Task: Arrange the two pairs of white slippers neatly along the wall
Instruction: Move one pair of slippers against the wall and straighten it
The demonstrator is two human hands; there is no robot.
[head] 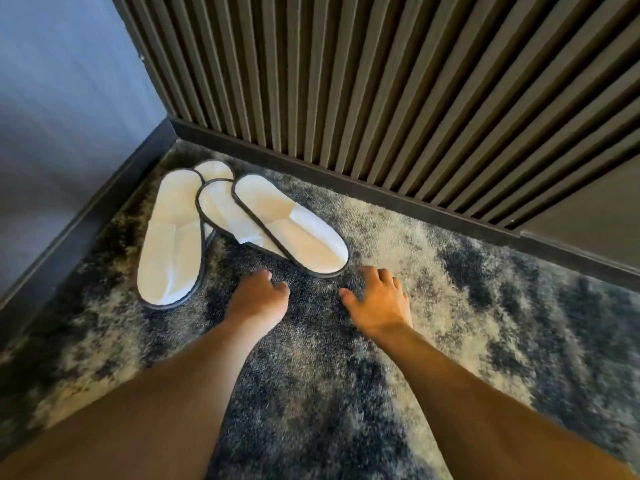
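Observation:
Several white slippers with dark trim lie in an overlapping heap on the carpet near the corner. The leftmost slipper [171, 244] points toward the left wall and covers most of another slipper [216, 169] beneath it. To the right, a slipper [294, 226] lies diagonally over its neighbour [221, 209]. My left hand [258, 297] hovers over the carpet just below the heap, fingers loosely curled, holding nothing. My right hand [379, 301] is beside the toe of the rightmost slipper, fingers spread, not touching it.
A dark slatted wall panel [381, 81] with a black baseboard [346, 188] runs along the far side. A grey-blue wall [62, 116] closes off the left, forming a corner. The mottled grey and cream carpet [450, 289] stretches to the right of the slippers.

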